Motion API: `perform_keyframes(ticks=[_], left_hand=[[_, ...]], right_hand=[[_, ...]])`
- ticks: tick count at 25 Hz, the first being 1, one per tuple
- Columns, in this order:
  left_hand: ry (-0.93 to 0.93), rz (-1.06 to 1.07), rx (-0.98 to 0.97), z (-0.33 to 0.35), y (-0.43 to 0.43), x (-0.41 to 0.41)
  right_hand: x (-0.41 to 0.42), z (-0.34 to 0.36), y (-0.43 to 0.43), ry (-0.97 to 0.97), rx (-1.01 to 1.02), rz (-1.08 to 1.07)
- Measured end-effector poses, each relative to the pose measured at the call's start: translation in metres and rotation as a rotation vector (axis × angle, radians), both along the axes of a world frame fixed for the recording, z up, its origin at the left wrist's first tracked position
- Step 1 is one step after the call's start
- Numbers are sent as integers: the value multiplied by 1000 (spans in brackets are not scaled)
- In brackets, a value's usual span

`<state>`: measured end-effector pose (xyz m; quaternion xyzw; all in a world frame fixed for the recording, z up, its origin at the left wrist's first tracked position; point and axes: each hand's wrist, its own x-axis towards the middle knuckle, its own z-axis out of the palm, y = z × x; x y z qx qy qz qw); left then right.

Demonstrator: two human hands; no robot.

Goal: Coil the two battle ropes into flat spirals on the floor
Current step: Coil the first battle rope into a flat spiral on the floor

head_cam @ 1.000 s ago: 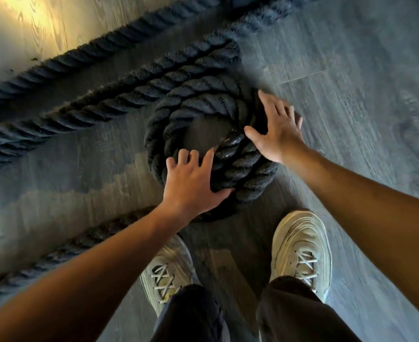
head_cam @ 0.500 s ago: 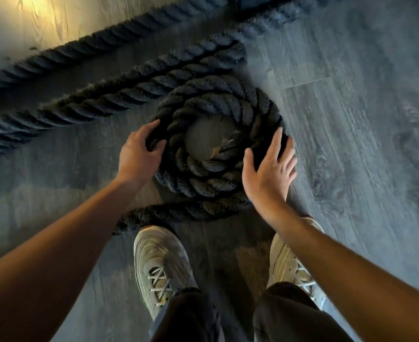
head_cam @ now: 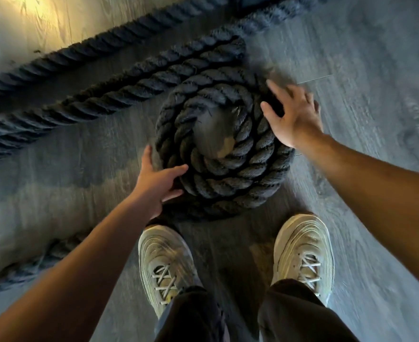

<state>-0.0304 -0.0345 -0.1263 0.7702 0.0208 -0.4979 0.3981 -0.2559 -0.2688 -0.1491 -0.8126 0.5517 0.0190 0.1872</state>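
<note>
Dark battle rope (head_cam: pixel 119 95) runs long and diagonal across the grey floor (head_cam: pixel 376 58), lower left to upper right, curling into a flat coil (head_cam: pixel 228 169) ahead of the shoes (head_cam: pixel 302 253). Left hand (head_cam: pixel 157 183) presses its near-left rim, fingers spread; right hand (head_cam: pixel 293 117), blurred, seems splayed on the far-right turns.

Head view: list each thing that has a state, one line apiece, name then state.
rope coil: wound in a flat spiral on the floor, centre open.
straight rope lengths: uncoiled, stretched across the floor.
left hand: open, against the coil's near-left edge.
right hand: open, fingers spread, at the coil's far-right edge; blurred.
shoes: laced, standing just short of the coil.
</note>
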Motion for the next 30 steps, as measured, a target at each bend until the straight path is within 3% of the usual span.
perform_keyframes(ticks=[2,4,8,12,18,21,24,27,30], left_hand=[[-24,-79,44,-2,-2,3],[-167,-157,72,1,-9,14],[-399,-210,-55,9,-36,38],[-323,-161,-117,6,-53,32],[-150,-46,-56,15,-40,18],[-33,-29,19,8,-15,-19],[74,28,63,0,-1,-35],[-95,-67,115,4,-4,-5],[-290,-77,-3,18,-24,31]], right_hand=[[1,9,9,-54,78,-175],[-3,17,44,-199,118,-339],[-12,25,155,-434,430,-716],[-4,20,176,-374,400,-595],[-15,22,73,-223,337,-389],[-22,25,22,-264,315,-284],[-23,26,10,-300,356,-339],[-19,18,52,-303,333,-452],[-21,23,124,-315,450,-632]])
